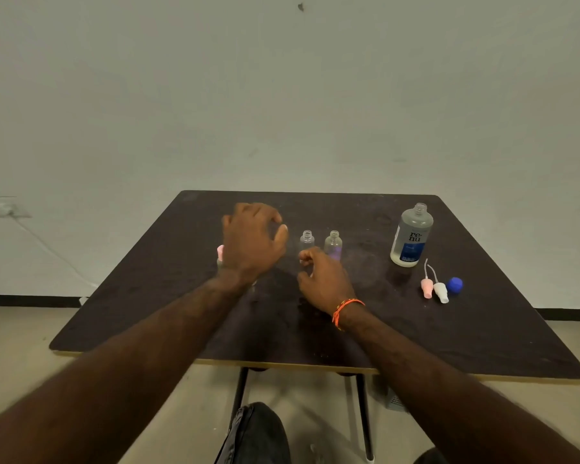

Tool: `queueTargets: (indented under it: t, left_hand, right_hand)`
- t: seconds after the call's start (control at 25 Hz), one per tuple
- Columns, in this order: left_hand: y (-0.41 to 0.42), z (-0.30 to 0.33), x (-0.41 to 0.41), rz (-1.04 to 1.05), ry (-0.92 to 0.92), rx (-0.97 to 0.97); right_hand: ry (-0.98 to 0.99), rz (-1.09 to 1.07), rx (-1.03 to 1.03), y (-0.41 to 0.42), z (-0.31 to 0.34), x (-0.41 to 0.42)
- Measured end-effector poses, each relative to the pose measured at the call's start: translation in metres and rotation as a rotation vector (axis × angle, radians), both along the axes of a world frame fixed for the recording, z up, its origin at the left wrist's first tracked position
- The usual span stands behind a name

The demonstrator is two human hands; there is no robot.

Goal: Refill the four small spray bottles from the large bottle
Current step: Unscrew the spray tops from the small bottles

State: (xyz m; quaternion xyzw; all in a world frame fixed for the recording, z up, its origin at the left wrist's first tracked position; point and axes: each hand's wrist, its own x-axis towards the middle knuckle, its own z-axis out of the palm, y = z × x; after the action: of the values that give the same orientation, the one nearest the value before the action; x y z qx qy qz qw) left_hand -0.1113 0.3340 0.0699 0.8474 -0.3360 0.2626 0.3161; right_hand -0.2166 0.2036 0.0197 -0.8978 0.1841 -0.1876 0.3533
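Two small clear bottles without tops stand mid-table. My right hand curls its fingers and thumb round the lower part of the left small bottle; the right small bottle stands free just beside it. My left hand hovers, blurred, with fingers spread and nothing in it. Behind its wrist a pink-topped small bottle shows only partly. The large bottle, uncapped and holding clear liquid, stands at the right rear.
A pink spray head, a white spray head and a blue cap lie in front of the large bottle. The dark table stands against a pale wall. My knee shows below the front edge.
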Motion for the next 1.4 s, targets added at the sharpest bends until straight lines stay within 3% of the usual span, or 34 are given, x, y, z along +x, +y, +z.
queueTargets:
  t: [0.16,0.32,0.68,0.96,1.24,1.4]
  left_hand:
    - [0.053,0.002,0.040,0.168,0.177,0.244]
    - [0.068,-0.004,0.056,0.122,0.305,0.458]
    - [0.057,-0.009,0.049,0.014,0.248,0.506]
    - [0.028,-0.009,0.006,-0.305,0.158,0.559]
    - [-0.026,-0.037,-0.041,-0.419,0.300,0.403]
    - [-0.031,-0.056,-0.037,-0.384,0.385,0.307]
  right_hand:
    - [0.032,0.098,-0.066,0.028,-0.001,0.011]
    - [0.071,0.127,-0.076,0.048,0.002,0.042]
    - [0.020,0.138,-0.030,0.053,-0.001,0.057]
    - [0.099,0.102,-0.126,0.005,0.006,-0.009]
    - [0.095,-0.023,0.005,-0.031,0.009,-0.056]
    - [0.122,0.064,-0.036,-0.034,0.021,-0.061]
